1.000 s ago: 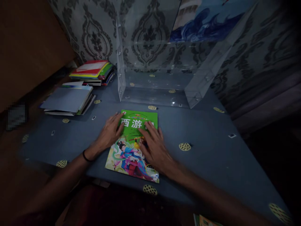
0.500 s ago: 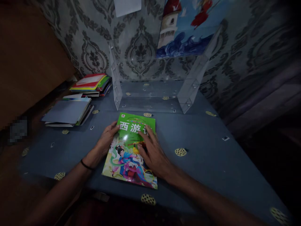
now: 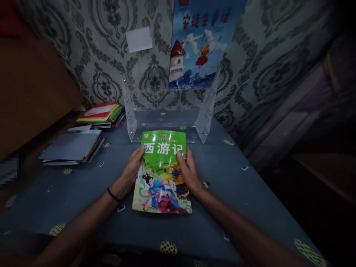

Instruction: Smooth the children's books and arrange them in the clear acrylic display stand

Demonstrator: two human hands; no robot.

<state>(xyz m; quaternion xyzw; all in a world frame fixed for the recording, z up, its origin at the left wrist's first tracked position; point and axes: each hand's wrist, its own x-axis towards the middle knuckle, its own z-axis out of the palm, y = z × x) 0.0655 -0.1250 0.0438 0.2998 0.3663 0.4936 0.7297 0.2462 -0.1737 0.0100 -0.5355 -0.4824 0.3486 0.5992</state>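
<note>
A green picture book (image 3: 162, 174) with large white Chinese characters and cartoon figures on its cover is between my two hands, its cover facing me. My left hand (image 3: 132, 167) grips its left edge, thumb on the front. On the opposite edge, my right hand (image 3: 191, 172) holds it with the thumb over the cover and the other fingers behind. Just beyond the book stands a clear acrylic rack (image 3: 204, 126) with stepped side panels. On the rack's upper part, a blue book (image 3: 194, 48) showing a red-roofed tower and white birds stands upright.
Two stacks lie at the left: a grey-topped stack of books (image 3: 72, 146) in front and a colourful stack (image 3: 101, 113) behind it. A patterned wall (image 3: 107, 85) with a white card (image 3: 139, 39) rises behind the blue-covered table (image 3: 230, 181).
My right hand has gone from lying on the cover to gripping the right edge. The book is now held between both hands and looks slightly bowed. The view has tilted up.
</note>
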